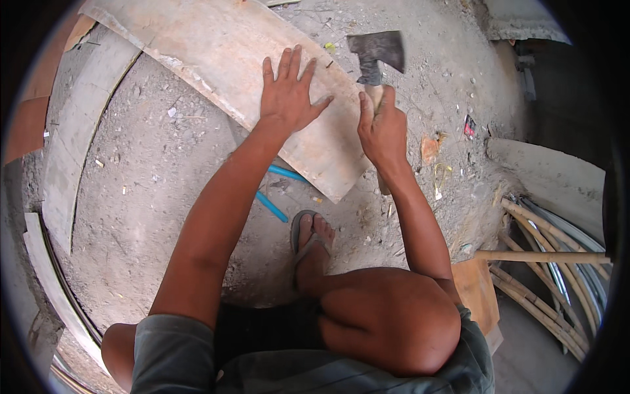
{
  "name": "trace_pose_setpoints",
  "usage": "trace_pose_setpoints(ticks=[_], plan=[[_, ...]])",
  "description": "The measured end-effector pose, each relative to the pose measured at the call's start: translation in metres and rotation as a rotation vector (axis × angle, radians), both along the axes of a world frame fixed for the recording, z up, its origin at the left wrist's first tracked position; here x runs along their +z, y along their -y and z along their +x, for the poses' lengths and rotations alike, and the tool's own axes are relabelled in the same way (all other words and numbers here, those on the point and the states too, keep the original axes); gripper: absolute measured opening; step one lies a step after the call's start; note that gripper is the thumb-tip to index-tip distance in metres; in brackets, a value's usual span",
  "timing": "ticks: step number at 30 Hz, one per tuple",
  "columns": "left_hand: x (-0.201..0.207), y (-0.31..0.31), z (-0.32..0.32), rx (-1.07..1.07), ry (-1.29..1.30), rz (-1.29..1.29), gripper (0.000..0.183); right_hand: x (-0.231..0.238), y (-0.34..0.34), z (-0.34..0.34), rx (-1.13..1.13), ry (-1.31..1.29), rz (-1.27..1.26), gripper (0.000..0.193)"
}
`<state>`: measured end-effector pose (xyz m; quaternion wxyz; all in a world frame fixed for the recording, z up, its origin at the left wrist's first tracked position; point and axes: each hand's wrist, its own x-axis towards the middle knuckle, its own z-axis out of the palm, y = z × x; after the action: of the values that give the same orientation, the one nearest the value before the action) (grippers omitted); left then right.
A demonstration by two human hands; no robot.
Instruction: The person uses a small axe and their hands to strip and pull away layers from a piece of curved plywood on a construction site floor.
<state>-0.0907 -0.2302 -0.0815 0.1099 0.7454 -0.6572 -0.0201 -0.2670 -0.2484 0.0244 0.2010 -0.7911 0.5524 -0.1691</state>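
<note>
A long, pale, stained board [216, 49] slants from the far left toward the middle, its near end above my sandalled foot. My left hand [289, 95] lies flat on it with fingers spread. In my right hand [382, 131] is a hatchet [377, 49], gripped by its light wooden handle. The dark, wide head points away from me, just off the board's right edge, with dark wrapping where it meets the handle. A small nail [329, 64] seems to stick up near that edge. Part of the handle is hidden by my fist.
Blue pipes [272, 207] lie under and beside the board's near end. Bamboo poles [545, 302] and metal tubes are heaped at the right, near a concrete ledge [545, 174]. Long strips of board [85, 131] lie at the left. Litter [430, 150] dots the dusty, gravelly ground.
</note>
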Motion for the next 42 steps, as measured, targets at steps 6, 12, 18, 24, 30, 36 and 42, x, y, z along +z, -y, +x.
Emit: trace_pose_setpoints(ticks=[6,12,18,24,30,36,42], plan=[[-0.008,-0.01,0.004,-0.01,0.009,0.034,0.091,-0.002,0.017,0.0,0.054,-0.151,0.078,0.041],[0.004,0.007,-0.009,-0.012,0.013,-0.003,0.093,-0.034,0.019,-0.012,0.011,-0.276,0.206,0.045],[-0.009,-0.006,0.006,-0.013,0.025,-0.013,0.096,-0.016,0.013,0.016,0.034,0.03,0.252,0.043],[0.004,0.005,-0.005,-0.028,0.01,0.028,0.1,-0.034,0.045,-0.008,0.039,-0.232,0.242,0.037],[0.003,0.003,-0.009,-0.023,-0.025,0.032,0.105,-0.053,0.033,-0.008,0.02,-0.25,0.246,0.052],[0.0,-0.002,0.004,-0.011,-0.049,0.017,0.11,-0.023,0.021,0.011,-0.031,0.014,0.333,0.059],[0.001,-0.005,0.009,-0.019,-0.164,-0.034,0.123,-0.015,0.042,0.001,-0.071,0.117,0.592,0.051]])
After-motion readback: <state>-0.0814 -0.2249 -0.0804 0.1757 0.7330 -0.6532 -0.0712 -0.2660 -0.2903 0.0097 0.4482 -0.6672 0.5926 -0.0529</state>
